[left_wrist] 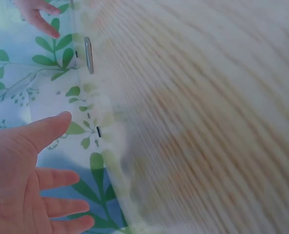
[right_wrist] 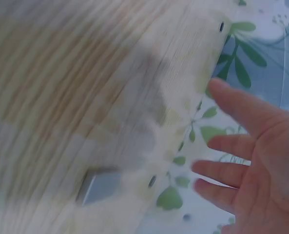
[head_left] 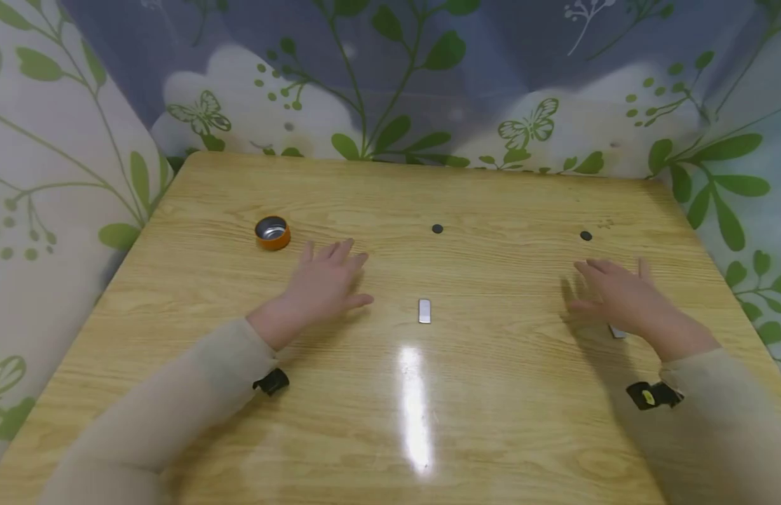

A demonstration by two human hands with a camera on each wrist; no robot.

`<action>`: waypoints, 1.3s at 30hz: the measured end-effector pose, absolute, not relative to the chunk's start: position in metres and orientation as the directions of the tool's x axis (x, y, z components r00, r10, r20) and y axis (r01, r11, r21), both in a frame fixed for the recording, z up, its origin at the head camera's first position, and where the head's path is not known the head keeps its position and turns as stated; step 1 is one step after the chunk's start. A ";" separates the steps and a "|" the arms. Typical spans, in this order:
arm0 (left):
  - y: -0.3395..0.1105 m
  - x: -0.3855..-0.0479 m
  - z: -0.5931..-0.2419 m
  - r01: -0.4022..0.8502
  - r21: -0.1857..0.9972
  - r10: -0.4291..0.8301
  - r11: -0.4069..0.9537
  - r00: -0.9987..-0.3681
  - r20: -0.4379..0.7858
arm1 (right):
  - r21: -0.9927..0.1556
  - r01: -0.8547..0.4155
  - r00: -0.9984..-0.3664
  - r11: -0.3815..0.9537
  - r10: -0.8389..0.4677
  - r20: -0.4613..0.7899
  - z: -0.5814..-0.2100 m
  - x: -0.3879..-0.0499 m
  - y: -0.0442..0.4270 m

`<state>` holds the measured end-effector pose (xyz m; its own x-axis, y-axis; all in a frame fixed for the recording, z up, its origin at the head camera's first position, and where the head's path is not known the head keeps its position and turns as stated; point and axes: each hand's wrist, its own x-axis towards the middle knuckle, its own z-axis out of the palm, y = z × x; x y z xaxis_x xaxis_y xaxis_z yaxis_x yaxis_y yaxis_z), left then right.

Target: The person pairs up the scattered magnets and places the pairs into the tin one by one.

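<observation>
My left hand (head_left: 321,284) hovers over the table's left half with spread fingers and nothing in it. Behind it stands a small round orange bowl (head_left: 273,237) with a shiny metal inside. Between the hands lies a small silver rectangular piece (head_left: 425,311). Above the right half my right hand (head_left: 627,298), also spread and holding nothing, partly hides a second silver piece (head_left: 617,332); that block (right_wrist: 99,186) shows better in the right wrist view. Farther back lie two small dark discs, one near the middle (head_left: 437,229), the other disc (head_left: 586,236) beyond the right hand.
The wood-grain table (head_left: 340,435) reflects a bright light streak near its front. Cloth printed with leaves and butterflies (head_left: 390,84) rises along its back and both sides. Faint marks (head_left: 606,224) show on the wood near the right disc.
</observation>
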<state>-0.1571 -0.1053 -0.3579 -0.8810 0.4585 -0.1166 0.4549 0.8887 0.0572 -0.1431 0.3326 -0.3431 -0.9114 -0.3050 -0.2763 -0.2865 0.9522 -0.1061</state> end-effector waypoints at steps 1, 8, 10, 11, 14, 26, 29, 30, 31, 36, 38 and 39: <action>-0.104 -0.157 -0.358 0.462 0.061 0.466 0.885 -0.877 -0.120 | -0.112 -0.292 -0.908 0.950 -0.312 -0.281 -0.343 -0.141 0.337; -0.091 -0.156 -0.361 0.504 0.103 0.514 0.857 -0.846 -0.139 | -0.196 -0.300 -0.869 0.933 -0.353 -0.347 -0.344 -0.132 0.355; -0.087 -0.156 -0.363 0.524 0.109 0.534 0.845 -0.834 -0.138 | -0.220 -0.270 -0.865 0.937 -0.336 -0.373 -0.345 -0.131 0.359; -0.085 -0.156 -0.364 0.532 0.111 0.543 0.839 -0.828 -0.140 | -0.225 -0.262 -0.863 0.939 -0.332 -0.381 -0.347 -0.131 0.362; -0.076 -0.153 -0.363 0.551 0.141 0.568 0.822 -0.810 -0.146 | -0.234 -0.254 -0.866 0.938 -0.329 -0.378 -0.354 -0.133 0.368; -0.040 -0.151 -0.375 0.567 0.248 0.612 0.786 -0.770 -0.178 | -0.286 -0.270 -0.876 0.919 -0.358 -0.323 -0.364 -0.132 0.379; -0.033 -0.151 -0.375 0.585 0.258 0.633 0.769 -0.753 -0.178 | -0.316 -0.255 -0.873 0.914 -0.358 -0.330 -0.364 -0.130 0.382; -0.031 -0.151 -0.374 0.590 0.256 0.637 0.766 -0.749 -0.180 | -0.322 -0.252 -0.873 0.913 -0.358 -0.331 -0.363 -0.129 0.383; -0.029 -0.151 -0.374 0.591 0.255 0.639 0.765 -0.747 -0.183 | -0.322 -0.247 -0.873 0.914 -0.354 -0.334 -0.363 -0.128 0.383; -0.025 -0.151 -0.374 0.588 0.251 0.634 0.769 -0.749 -0.192 | -0.296 -0.232 -0.883 0.927 -0.328 -0.335 -0.362 -0.126 0.380; -0.024 -0.151 -0.374 0.588 0.255 0.637 0.767 -0.747 -0.192 | -0.295 -0.210 -0.886 0.932 -0.309 -0.346 -0.360 -0.125 0.379; -0.024 -0.151 -0.374 0.590 0.257 0.639 0.766 -0.745 -0.192 | -0.296 -0.199 -0.886 0.934 -0.300 -0.352 -0.359 -0.124 0.379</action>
